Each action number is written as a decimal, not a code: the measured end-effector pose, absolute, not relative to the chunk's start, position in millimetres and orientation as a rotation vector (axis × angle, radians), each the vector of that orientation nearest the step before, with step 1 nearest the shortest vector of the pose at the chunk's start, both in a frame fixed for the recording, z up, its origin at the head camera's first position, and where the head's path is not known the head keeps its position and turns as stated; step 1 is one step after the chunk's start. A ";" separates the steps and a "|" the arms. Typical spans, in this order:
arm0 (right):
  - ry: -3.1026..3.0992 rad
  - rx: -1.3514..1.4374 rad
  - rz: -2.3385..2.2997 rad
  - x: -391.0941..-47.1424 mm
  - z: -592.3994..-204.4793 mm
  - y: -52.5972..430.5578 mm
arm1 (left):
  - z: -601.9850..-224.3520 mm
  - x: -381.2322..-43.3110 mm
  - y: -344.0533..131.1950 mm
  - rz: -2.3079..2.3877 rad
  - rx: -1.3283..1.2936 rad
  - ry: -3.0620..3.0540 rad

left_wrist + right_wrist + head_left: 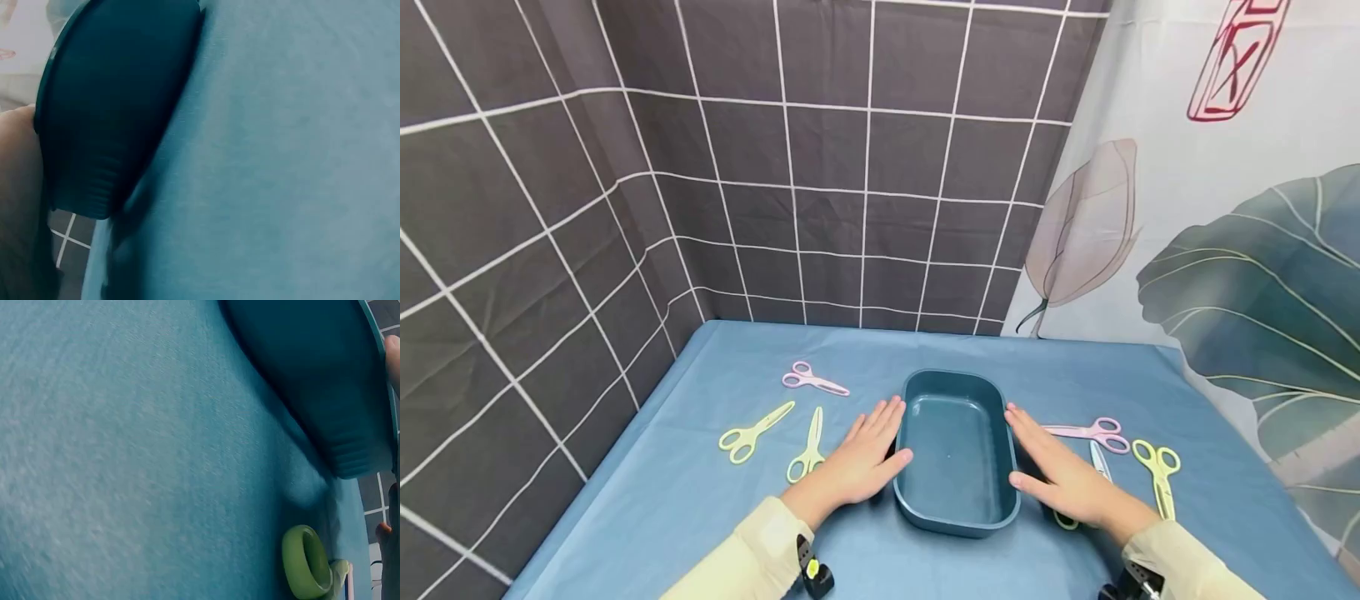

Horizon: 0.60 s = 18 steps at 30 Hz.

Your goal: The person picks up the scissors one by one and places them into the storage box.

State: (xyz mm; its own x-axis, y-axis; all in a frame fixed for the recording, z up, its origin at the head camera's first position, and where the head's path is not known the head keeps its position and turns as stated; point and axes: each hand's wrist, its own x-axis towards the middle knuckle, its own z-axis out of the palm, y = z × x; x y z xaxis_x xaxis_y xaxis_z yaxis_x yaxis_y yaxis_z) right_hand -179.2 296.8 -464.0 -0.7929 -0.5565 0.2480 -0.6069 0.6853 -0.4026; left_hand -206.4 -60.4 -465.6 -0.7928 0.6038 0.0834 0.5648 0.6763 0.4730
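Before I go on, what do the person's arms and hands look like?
The left hand and right hand wear no gloves. The left sleeve and right sleeve are pale cream. A black device sits at each wrist; the left one shows a yellow spot.

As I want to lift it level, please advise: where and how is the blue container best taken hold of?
The blue container is probably best gripped by both long sides, under the rim, from left and right together. It stands upright, shows no handle, and its narrower width lies between the left hand and the right hand, one at each long side.
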 end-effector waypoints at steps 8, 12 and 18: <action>-2.748 0.989 0.731 -183.6 -470.1 293.8 | -469.7 -207.7 -63.8 0.727 1.004 2.873; -2.765 0.976 0.736 -193.2 -469.3 287.8 | -470.9 -217.1 -69.5 0.682 1.011 2.915; -2.826 0.940 0.695 -219.5 -464.8 271.5 | -470.2 -235.3 -81.3 0.592 0.977 3.017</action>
State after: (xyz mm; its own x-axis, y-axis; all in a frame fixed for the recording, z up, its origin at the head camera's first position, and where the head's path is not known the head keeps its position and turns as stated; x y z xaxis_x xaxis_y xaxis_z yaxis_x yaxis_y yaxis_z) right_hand -219.5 271.5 -464.8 -0.8078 -0.5481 0.2168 -0.5861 0.7081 -0.3937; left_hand -235.3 -81.3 -470.2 -0.8134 0.5500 0.1896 0.5808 0.7497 0.3172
